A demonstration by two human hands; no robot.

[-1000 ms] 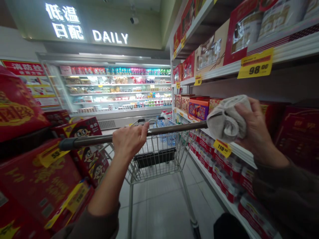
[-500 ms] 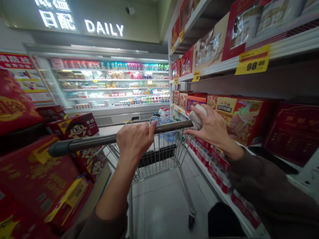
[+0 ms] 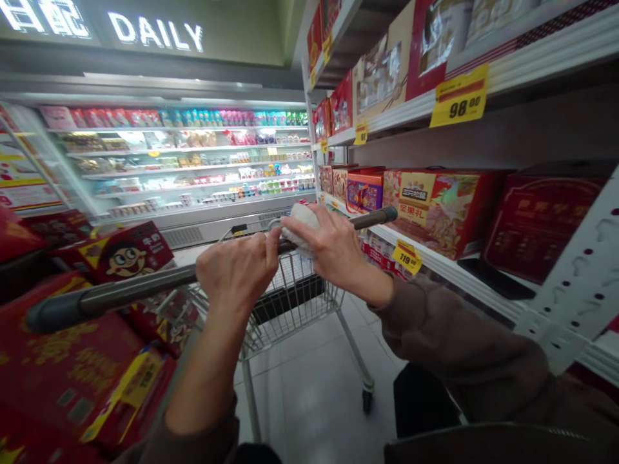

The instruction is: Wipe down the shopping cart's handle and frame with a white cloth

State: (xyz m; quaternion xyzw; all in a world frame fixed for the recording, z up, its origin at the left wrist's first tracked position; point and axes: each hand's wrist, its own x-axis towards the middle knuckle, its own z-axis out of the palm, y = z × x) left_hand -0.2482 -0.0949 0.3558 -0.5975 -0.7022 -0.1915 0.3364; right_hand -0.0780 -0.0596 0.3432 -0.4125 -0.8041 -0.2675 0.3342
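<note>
White cloth (image 3: 302, 229) pressed to the cart handle (image 3: 111, 293) by right hand (image 3: 329, 248), left hand (image 3: 235, 274) gripping alongside.

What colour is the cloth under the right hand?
The cloth under the right hand looks off-white; it shows best in the head view.

**Left hand** (image 3: 235, 274) closed around the grey handle of a wire shopping cart (image 3: 116, 294). **Right hand** (image 3: 333, 248) pressing a bunched pale cloth (image 3: 302, 229) against the handle, its fingertips (image 3: 290, 222) just above the left knuckles. Below the fingers: the cart's wire basket (image 3: 290, 303). Left of them: a red cartoon-printed box (image 3: 120, 254). Right of them: a yellow price tag (image 3: 407, 256) on a white shelf edge (image 3: 449, 274).
</note>
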